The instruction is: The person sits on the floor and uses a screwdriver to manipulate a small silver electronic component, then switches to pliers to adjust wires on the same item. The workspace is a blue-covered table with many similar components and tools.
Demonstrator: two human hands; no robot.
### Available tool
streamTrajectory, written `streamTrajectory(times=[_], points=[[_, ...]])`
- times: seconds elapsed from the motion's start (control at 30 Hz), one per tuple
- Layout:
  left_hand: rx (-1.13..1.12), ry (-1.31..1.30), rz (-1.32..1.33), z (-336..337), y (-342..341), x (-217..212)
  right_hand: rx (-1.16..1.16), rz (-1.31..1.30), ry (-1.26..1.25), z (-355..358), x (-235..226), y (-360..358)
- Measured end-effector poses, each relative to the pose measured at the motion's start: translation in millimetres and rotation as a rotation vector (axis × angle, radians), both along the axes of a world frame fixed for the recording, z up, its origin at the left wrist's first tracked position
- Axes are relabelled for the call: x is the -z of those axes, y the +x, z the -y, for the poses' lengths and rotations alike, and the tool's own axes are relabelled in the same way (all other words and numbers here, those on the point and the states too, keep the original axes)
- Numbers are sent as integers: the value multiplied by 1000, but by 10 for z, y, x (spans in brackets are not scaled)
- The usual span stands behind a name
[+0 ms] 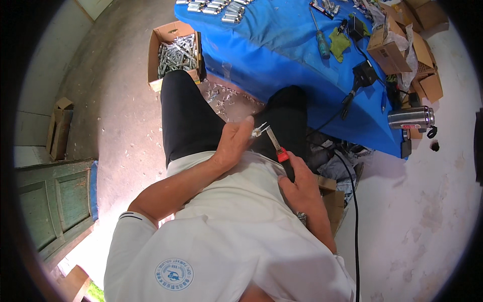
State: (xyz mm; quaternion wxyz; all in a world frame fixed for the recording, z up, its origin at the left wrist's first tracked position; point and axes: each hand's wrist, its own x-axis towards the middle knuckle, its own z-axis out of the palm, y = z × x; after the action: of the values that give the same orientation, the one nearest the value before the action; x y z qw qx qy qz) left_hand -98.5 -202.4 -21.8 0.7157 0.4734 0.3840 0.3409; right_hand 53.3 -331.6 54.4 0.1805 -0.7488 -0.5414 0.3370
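Observation:
My left hand point(235, 141) is closed on a small whitish piece point(257, 133) with thin metallic ends, held above my lap. Its exact kind is too small to make out. In my right hand point(303, 187) is what looks like a soldering iron point(274, 140), with a black handle, a red collar and a metal barrel. The fingers wrap round the handle, and the barrel points up and left. Its tip is close beside the whitish piece; whether they touch I cannot tell.
Ahead, a blue-covered table point(251, 50) holds rows of small silver parts point(211, 7), a screwdriver point(322, 43), a green cloth point(339, 44) and a steel flask point(410, 118). An open carton point(156, 60) of metal pieces stands left of it. A black cable point(354, 216) hangs beside my right arm.

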Motion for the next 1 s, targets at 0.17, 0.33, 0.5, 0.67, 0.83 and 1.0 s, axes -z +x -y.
streamTrajectory(times=[0.17,0.33,0.5,0.67,0.83,1.0], points=[[21,24,-32,1,4,-2,-67,25,-42,-30,-60,51],[36,4,-34,-2,-7,-32,-71,49,-97,-47,-111,45],[25,23,-75,1,-10,-29,-78,49,-131,-53,-129,48],[34,61,-82,2,-18,11,-92,72,-161,-62,-152,42],[8,98,-88,19,1,38,-94,98,-168,-79,-189,27],[15,114,-108,15,-5,37,-106,103,-147,-67,-126,-5]])
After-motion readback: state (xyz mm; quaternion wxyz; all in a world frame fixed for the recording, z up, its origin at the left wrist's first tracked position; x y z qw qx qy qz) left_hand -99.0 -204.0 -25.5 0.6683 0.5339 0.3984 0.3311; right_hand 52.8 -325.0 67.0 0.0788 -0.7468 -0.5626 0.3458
